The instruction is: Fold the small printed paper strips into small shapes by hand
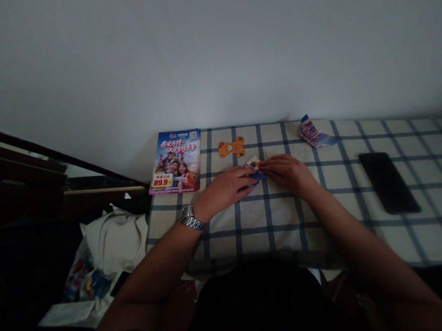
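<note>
A small folded piece of printed paper (pixel 258 175), blue with white and red parts, lies on the checked cloth between my hands. My left hand (pixel 224 191), with a metal watch at the wrist, reaches over its left side, fingers bent onto it and thumb nearer me. From the other side, my right hand (pixel 287 174) pinches its right edge with closed fingertips. Part of the paper is hidden under the fingers. Just beyond it is a flat orange bear cutout (pixel 231 147).
Glossy printed flyers (pixel 176 163) lie at the left end of the cloth-covered table (pixel 285 236). A torn, crumpled paper piece (pixel 314 134) rests near the wall. A black phone (pixel 389 182) lies to the right. White bags (pixel 115 237) stand below on the left.
</note>
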